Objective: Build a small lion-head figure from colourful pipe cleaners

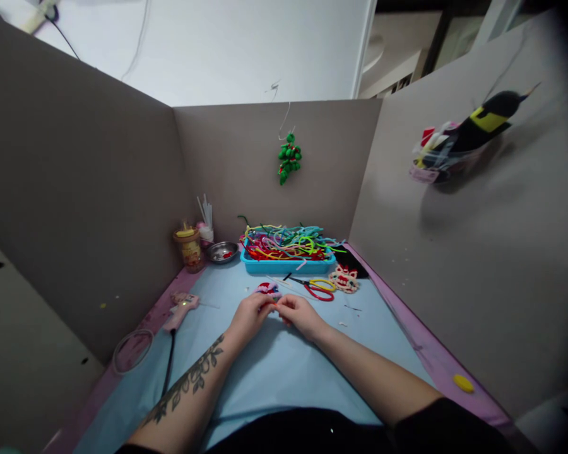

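My left hand [252,315] and my right hand [299,314] meet over the light blue mat [274,366], fingers pinched together on a small orange-red piece [275,305] between them. Just beyond my left fingertips lies a small red, white and blue pipe-cleaner figure [267,289]. What the pinched piece is, I cannot make out. Both forearms rest on the mat.
A blue tray [284,263] heaped with coloured pipe cleaners stands at the back. Scissors [315,287] and a red-white craft piece [344,278] lie before it. A glue gun [182,307], jar [190,248] and metal bowl [221,251] sit left. Cardboard walls surround; a green ornament [289,157] hangs.
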### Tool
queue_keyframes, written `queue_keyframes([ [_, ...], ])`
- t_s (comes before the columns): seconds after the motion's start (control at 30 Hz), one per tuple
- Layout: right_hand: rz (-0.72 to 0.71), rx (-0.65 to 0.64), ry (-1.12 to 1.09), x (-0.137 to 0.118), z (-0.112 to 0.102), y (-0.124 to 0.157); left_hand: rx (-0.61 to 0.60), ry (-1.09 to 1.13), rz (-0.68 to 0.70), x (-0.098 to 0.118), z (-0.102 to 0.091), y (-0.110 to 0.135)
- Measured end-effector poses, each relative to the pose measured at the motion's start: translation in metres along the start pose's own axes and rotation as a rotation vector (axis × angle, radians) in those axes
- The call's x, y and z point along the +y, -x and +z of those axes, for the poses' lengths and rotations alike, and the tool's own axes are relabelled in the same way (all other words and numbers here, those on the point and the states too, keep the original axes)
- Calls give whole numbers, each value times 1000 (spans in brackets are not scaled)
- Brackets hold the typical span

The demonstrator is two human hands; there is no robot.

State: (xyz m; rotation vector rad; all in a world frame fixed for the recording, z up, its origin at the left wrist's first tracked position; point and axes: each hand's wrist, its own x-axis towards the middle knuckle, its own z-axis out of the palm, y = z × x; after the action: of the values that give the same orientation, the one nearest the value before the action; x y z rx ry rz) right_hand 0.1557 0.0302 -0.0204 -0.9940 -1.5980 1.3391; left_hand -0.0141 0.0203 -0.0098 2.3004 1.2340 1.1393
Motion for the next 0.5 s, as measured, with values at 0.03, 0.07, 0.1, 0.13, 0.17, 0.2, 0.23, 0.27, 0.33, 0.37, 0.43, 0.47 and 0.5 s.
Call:
queue_keyframes([
  [0.03, -34, 14, 46, 1, 0, 0, 3, -2, -13, 0, 0, 0],
  [0.07, -71, 32, 94, 1, 0, 0, 4, -1, -30, -1, 1, 0],
  [0.1, -112, 50, 147, 1, 0, 0, 4, 5, -51, -1, 1, -1],
  [0.13, -155, 72, 201, 1, 0, 1, 2, 16, -75, -1, 2, -1],
  [0.17, -200, 97, 256, 0, 0, 2, -1, 34, -102, -1, 2, -1],
  [0.2, -246, 121, 311, 0, -1, 2, -5, 55, -133, -1, 3, -1],
  [0.23, -294, 139, 367, -1, -1, 3, -10, 79, -167, -1, 4, -2],
  [0.27, -344, 151, 419, -2, -2, 4, -16, 100, -202, -2, 4, -2],
  [0.33, -441, 149, 514, -2, -3, 5, -34, 138, -269, -3, 6, -3],
  [0.37, -484, 138, 555, -2, -4, 5, -47, 158, -296, -3, 6, -3],
  [0.43, -547, 114, 616, -1, -6, 5, -80, 209, -331, -4, 6, -4],
  [0.47, -564, 105, 634, -1, -6, 5, -95, 236, -342, -4, 6, -4],
  [0.5, -573, 99, 640, -1, -6, 5, -105, 260, -349, -3, 5, -4],
])
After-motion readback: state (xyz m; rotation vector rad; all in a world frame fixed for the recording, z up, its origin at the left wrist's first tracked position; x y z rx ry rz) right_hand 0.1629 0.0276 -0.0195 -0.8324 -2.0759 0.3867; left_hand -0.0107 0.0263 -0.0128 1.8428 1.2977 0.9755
